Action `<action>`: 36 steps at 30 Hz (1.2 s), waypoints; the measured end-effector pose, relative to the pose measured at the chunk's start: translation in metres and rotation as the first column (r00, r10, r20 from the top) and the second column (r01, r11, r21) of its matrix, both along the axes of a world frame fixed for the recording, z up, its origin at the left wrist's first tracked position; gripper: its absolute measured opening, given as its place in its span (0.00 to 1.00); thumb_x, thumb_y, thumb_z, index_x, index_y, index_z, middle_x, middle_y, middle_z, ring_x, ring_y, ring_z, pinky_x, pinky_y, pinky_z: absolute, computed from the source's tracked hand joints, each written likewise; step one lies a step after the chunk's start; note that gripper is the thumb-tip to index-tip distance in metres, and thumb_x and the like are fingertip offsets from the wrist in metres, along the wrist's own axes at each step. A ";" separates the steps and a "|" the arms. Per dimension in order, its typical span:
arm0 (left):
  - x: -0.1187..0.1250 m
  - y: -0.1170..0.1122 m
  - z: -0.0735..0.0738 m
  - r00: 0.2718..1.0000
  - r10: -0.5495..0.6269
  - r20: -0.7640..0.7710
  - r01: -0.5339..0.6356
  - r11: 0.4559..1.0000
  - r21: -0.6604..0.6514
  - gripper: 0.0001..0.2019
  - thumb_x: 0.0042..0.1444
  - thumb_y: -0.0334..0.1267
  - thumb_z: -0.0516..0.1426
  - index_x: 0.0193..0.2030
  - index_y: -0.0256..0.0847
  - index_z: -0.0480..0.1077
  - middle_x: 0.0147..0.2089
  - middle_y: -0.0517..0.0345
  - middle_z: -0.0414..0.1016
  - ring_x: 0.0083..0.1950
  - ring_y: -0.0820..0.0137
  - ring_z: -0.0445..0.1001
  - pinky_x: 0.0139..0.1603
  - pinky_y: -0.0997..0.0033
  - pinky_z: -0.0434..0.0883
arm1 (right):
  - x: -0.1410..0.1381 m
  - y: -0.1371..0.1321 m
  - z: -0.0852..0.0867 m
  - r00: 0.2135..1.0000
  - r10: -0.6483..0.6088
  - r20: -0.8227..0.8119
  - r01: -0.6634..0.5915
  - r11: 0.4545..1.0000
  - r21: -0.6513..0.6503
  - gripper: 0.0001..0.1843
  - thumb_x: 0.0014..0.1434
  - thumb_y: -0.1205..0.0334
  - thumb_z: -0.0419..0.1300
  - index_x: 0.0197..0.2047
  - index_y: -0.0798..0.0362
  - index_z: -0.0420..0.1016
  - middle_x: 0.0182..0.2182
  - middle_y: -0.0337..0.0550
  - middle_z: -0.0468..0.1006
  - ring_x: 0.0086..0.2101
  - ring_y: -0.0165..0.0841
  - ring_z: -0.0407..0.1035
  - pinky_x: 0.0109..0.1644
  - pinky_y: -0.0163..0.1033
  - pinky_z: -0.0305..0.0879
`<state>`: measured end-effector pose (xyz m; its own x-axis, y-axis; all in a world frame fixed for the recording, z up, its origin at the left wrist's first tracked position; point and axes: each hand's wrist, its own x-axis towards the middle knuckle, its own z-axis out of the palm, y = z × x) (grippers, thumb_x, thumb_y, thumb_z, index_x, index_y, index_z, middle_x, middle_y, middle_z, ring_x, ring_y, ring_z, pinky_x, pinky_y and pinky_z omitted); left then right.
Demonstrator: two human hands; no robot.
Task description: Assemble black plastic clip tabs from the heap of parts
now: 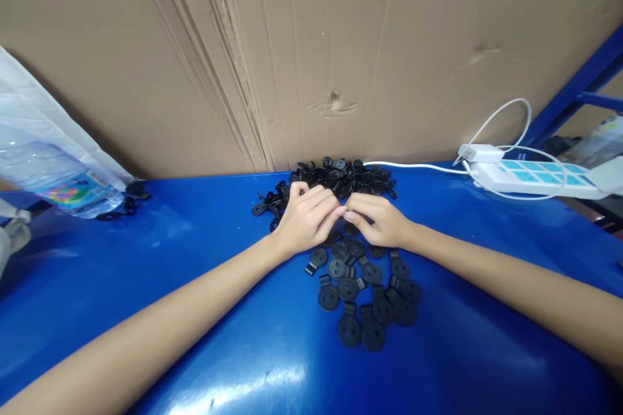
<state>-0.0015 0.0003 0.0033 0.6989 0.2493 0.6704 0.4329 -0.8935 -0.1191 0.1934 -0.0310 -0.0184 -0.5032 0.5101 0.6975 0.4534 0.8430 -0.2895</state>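
Note:
My left hand point(306, 217) and my right hand point(382, 220) meet fingertip to fingertip over the blue table point(195, 311). Both have their fingers curled and pinched together around something small that I cannot make out. Behind them lies a heap of small black plastic parts point(341, 178) against the cardboard. In front of the hands, several flat round black parts with tabs point(365, 292) lie spread on the table.
A cardboard sheet point(311, 58) stands as a wall at the back. A white power strip point(535, 178) with a white cable lies at the right. A clear plastic bottle point(58, 181) and a white bag lie at the left, with a few black parts point(129, 198) beside them.

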 end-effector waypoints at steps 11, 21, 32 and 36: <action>0.001 -0.001 0.000 0.999 0.025 0.034 -0.022 0.995 -0.093 0.13 0.64 0.47 0.53 0.36 0.38 0.67 0.32 0.58 0.76 0.35 0.70 0.70 0.42 0.62 0.53 | 0.001 0.003 -0.003 0.988 -0.052 -0.143 0.053 0.999 0.000 0.10 0.66 0.64 0.49 0.32 0.51 0.63 0.26 0.41 0.68 0.28 0.32 0.64 0.32 0.37 0.62; 0.001 -0.001 0.000 1.000 -0.025 0.017 0.026 0.996 -0.089 0.09 0.63 0.42 0.54 0.37 0.38 0.70 0.35 0.58 0.78 0.36 0.70 0.73 0.43 0.61 0.53 | 0.001 0.002 -0.003 0.992 -0.029 -0.124 0.037 0.997 0.066 0.10 0.64 0.71 0.49 0.31 0.52 0.63 0.26 0.40 0.68 0.28 0.31 0.64 0.32 0.36 0.62; 0.000 0.001 -0.003 0.998 -0.053 0.016 0.054 0.998 -0.045 0.09 0.64 0.37 0.53 0.33 0.38 0.67 0.30 0.61 0.76 0.33 0.72 0.70 0.42 0.62 0.52 | 0.001 0.003 -0.003 0.995 -0.037 -0.094 0.046 0.994 0.095 0.10 0.65 0.70 0.48 0.33 0.52 0.65 0.27 0.41 0.70 0.28 0.31 0.66 0.32 0.36 0.64; 0.001 -0.001 -0.001 1.000 -0.020 0.006 0.020 0.999 -0.043 0.11 0.64 0.40 0.53 0.33 0.37 0.67 0.29 0.60 0.74 0.32 0.72 0.69 0.42 0.62 0.52 | 0.000 0.002 -0.003 0.992 -0.042 -0.123 0.051 0.996 0.074 0.07 0.66 0.66 0.51 0.34 0.52 0.65 0.26 0.40 0.69 0.27 0.30 0.65 0.32 0.35 0.63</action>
